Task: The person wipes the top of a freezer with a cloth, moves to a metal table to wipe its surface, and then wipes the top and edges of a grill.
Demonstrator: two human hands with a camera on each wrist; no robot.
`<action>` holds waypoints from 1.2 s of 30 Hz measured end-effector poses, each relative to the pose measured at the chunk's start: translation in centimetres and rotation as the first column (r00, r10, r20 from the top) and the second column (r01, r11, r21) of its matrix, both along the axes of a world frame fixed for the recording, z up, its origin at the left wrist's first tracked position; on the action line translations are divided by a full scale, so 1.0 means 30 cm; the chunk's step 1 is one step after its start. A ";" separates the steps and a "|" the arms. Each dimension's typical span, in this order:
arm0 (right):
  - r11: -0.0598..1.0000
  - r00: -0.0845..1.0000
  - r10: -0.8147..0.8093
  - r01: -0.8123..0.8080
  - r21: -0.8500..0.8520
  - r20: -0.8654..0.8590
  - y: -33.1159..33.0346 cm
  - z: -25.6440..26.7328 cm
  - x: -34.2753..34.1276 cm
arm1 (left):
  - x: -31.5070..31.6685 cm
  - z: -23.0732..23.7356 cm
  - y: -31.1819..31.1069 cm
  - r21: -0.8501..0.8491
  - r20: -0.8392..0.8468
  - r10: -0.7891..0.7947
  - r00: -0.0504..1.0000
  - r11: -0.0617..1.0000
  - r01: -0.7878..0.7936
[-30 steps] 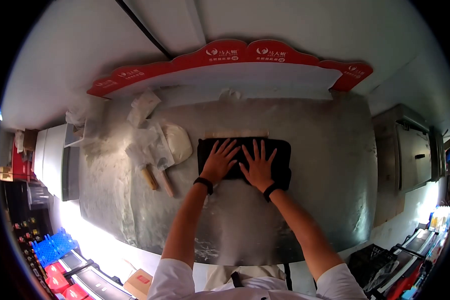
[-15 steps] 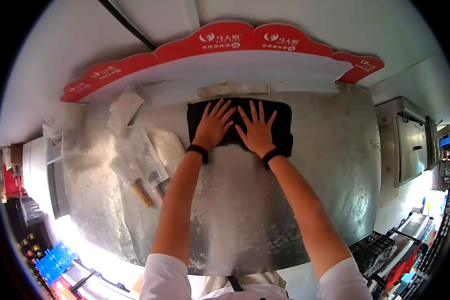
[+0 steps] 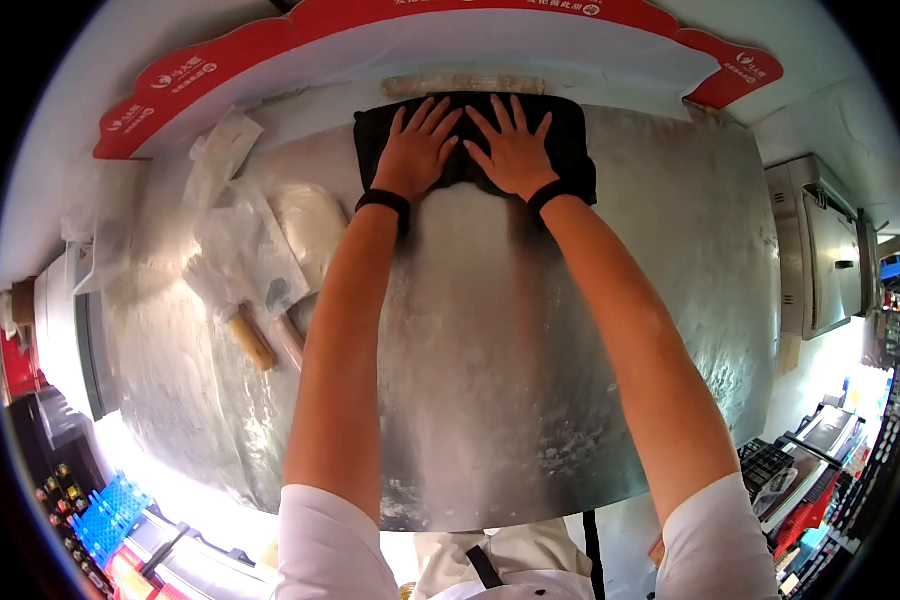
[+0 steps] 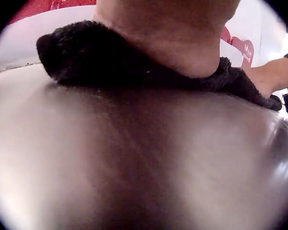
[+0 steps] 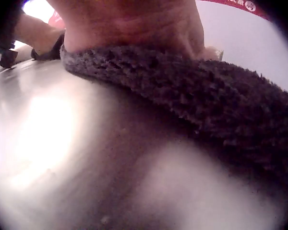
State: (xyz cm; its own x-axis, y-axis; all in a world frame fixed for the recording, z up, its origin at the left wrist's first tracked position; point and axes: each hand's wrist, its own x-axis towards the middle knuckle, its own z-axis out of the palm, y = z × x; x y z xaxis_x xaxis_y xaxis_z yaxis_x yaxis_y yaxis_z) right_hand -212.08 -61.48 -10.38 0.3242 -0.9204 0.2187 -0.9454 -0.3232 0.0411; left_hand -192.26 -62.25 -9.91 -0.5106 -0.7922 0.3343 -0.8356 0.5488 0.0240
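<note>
A dark, fuzzy cloth lies flat near the back edge of the metal table. On its left part my left hand presses with fingers spread and straight. My right hand rests palm down on the right part, its fingers also spread. In the left wrist view the cloth bunches a little under the heel of the hand. The right wrist view shows the cloth's thick pile under the other palm.
A rolling pin lies just behind the cloth. To the left are plastic bags, a pale round mass and a wooden handle. A red-edged white board borders the back; a metal cabinet stands at the right.
Both hands have pushed forward with the cloth, away from the body, toward the back board. The rolling pin now sits by the board. Streaks of the table show behind the cloth's path.
</note>
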 end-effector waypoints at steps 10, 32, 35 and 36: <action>0.984 0.989 0.127 -0.135 0.118 0.074 0.443 0.061 -0.093 | -0.007 0.032 0.457 0.102 0.192 0.027 0.981 0.994 -0.047; 0.847 0.953 0.254 -0.300 0.438 0.163 1.680 0.161 -0.185 | -0.078 0.183 1.808 0.591 0.006 0.077 0.997 0.804 -0.066; 0.846 0.946 0.248 -0.316 0.431 0.207 1.658 0.167 -0.189 | -0.081 0.190 1.788 0.615 0.016 0.085 0.996 0.785 -0.077; 0.846 0.947 0.243 -0.312 0.433 0.209 1.640 0.164 -0.190 | -0.081 0.188 1.772 0.613 -0.001 0.085 0.996 0.788 -0.067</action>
